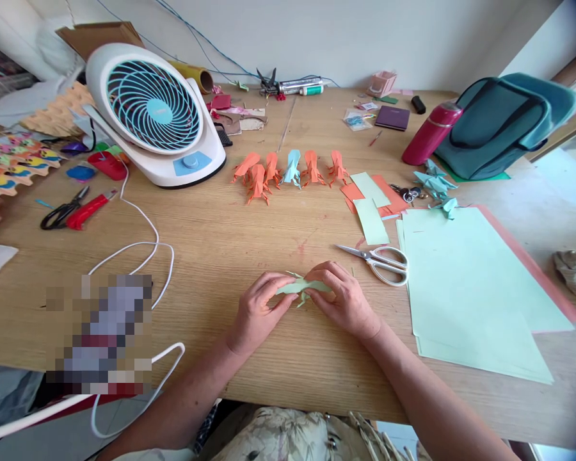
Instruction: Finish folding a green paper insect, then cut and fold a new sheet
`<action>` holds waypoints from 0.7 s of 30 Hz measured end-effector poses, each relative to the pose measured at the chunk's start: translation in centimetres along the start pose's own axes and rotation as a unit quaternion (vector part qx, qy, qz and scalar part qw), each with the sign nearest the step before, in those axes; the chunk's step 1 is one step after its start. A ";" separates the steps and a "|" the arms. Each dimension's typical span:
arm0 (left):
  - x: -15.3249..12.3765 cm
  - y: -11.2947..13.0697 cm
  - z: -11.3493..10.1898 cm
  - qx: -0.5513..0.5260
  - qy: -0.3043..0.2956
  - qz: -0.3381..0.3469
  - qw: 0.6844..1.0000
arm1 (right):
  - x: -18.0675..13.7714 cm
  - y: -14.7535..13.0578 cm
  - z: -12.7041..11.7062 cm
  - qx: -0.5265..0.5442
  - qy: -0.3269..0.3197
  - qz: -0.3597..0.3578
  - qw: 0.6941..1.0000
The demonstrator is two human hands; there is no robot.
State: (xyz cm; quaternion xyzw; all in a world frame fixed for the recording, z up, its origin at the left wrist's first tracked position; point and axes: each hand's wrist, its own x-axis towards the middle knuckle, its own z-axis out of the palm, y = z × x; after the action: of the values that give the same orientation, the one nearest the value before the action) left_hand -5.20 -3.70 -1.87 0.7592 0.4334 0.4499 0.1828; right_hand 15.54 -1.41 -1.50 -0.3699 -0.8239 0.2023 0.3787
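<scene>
Pinching opposite ends of folded pale-green paper [294, 287], the left hand [265, 307] and right hand [345, 299] are steadying it over the tabletop [269, 237], presumably keeping folds tight. White-handled scissors [370, 256] are lying within easy reach.

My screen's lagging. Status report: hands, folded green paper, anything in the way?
Left hand and right hand both pinching the folded green paper. Paper spans between them, thin points sticking out. White-handled scissors nearby, clear of both hands.

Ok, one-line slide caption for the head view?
Left hand and right hand hold folded pale-green paper; beyond, a blue paper figure among orange paper figures.
</scene>
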 end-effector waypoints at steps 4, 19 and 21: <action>0.0 0.0 0.0 0.002 0.003 0.008 1.000 | 0.0 0.0 0.0 0.021 0.006 -0.006 1.000; 0.5 0.4 -0.3 0.003 0.001 0.038 0.999 | 0.0 -0.1 -0.2 0.067 0.017 -0.010 0.998; 0.5 0.3 -0.4 0.003 -0.004 0.035 0.999 | 0.1 0.0 -0.3 0.066 0.016 -0.010 0.998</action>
State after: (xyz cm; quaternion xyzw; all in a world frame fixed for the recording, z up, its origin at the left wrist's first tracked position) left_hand -5.25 -3.50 -1.20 0.7763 0.4074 0.4513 0.1668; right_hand 15.70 -1.36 -1.29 -0.3394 -0.8061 0.2465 0.4174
